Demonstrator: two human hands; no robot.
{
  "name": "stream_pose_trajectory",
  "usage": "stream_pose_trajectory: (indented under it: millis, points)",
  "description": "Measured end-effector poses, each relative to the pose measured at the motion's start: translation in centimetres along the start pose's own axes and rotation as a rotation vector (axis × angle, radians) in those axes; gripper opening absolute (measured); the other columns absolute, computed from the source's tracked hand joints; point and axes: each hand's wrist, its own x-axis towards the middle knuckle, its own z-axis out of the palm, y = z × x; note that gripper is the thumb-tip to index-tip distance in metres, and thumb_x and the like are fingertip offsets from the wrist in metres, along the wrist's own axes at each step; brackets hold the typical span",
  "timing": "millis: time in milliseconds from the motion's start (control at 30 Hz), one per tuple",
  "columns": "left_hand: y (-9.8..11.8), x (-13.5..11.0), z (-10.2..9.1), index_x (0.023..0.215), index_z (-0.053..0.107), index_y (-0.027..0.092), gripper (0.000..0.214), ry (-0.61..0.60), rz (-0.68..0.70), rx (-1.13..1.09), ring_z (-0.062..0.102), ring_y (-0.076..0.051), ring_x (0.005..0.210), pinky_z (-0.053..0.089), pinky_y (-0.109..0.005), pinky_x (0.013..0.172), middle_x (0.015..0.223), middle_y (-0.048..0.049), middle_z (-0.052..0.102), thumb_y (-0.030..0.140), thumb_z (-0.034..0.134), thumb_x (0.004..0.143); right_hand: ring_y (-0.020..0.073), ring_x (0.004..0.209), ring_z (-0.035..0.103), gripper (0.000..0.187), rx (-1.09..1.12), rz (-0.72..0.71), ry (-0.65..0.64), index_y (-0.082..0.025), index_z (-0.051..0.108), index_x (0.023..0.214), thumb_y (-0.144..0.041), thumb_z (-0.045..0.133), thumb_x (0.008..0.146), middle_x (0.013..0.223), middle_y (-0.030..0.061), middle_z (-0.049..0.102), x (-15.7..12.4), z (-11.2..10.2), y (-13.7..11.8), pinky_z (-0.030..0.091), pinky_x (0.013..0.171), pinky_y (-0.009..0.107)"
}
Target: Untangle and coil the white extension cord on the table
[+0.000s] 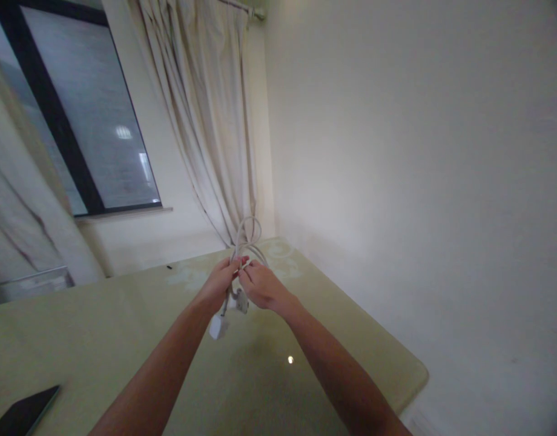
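Observation:
A looped white cable (248, 227) is held up over the table, its coils rising above my fingers. My left hand (220, 283) is closed around the bundle from the left. From the right, my right hand (261, 284) pinches the cable close beside the left fingers. Below the hands hang a white plug (218, 327) and a second white, blocky end piece (240, 301), whose exact kind I cannot make out. The fingertips partly cover where the cable strands cross.
A glossy greenish table (124, 339) spreads beneath my arms, meeting the wall (396, 181) on the right. A dark flat device (26, 412) lies at the lower left. A small black object (169, 267) rests near the far edge. Curtains (210, 109) hang behind, by a window (88, 109).

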Motion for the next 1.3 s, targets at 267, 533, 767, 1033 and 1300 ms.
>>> stream_pose_trajectory:
  millis: [267, 533, 767, 1033, 1300]
  points:
    - [3.9, -1.8, -1.7, 0.069, 0.063, 0.017, 0.039, -0.180, 0.023, 0.190, 0.036, -0.008, 0.043, 0.026, -0.021, 0.042, 0.052, 0.0059, 0.045, 0.049, 0.085, 0.072, 0.0296, 0.136, 0.053, 0.075, -0.181, -0.546, -0.092, -0.027, 0.065, 0.130, -0.026, 0.096, 0.062, 0.140, 0.0100, 0.064, 4.7, -7.7, 0.0, 0.041, 0.109, 0.041]
    - [5.1, -2.8, -2.8, 0.071, 0.068, 0.018, 0.028, -0.219, 0.179, 0.418, 0.044, -0.010, 0.047, 0.029, -0.021, 0.044, 0.054, 0.0041, 0.053, 0.038, 0.089, 0.069, 0.0111, 0.045, 0.058, 0.015, 0.239, -0.270, -0.431, -0.018, 0.066, 0.081, -0.030, 0.070, 0.088, 0.054, -0.0073, 0.057, 6.9, -5.3, 0.9, 0.043, 0.048, 0.020]
    - [3.9, -2.2, -3.5, 0.073, 0.058, 0.020, 0.045, -0.112, 0.072, 0.112, 0.042, -0.010, 0.043, 0.043, -0.023, 0.052, 0.043, 0.0095, 0.039, 0.057, 0.084, 0.072, 0.0093, 0.047, 0.056, 0.017, 0.527, -0.038, -0.174, -0.019, 0.063, 0.083, -0.031, 0.075, 0.082, 0.058, -0.0072, 0.057, 6.3, -4.4, 2.4, 0.043, 0.046, 0.019]
    - [-0.6, 1.1, -1.2, 0.086, 0.062, 0.019, 0.047, 0.042, 0.024, 0.112, 0.043, -0.009, 0.045, 0.031, -0.020, 0.045, 0.050, 0.0098, 0.043, 0.061, 0.080, 0.075, 0.0056, 0.040, 0.038, 0.024, 0.939, 0.471, -0.055, -0.017, 0.059, 0.085, -0.036, 0.071, 0.093, 0.051, -0.0122, 0.040, 4.5, -2.1, 4.9, 0.040, 0.044, 0.018]
    - [-9.2, 3.8, 3.0, 0.131, 0.062, 0.017, 0.040, -0.023, -0.255, 0.444, 0.068, -0.024, 0.107, 0.059, -0.045, 0.090, 0.129, -0.0111, 0.065, 0.039, 0.066, 0.098, 0.0234, 0.106, 0.068, 0.037, 0.618, 0.804, 0.101, -0.016, 0.062, 0.130, -0.038, 0.064, 0.101, 0.127, 0.0109, 0.065, 2.5, 2.4, 12.8, 0.060, 0.088, 0.044]
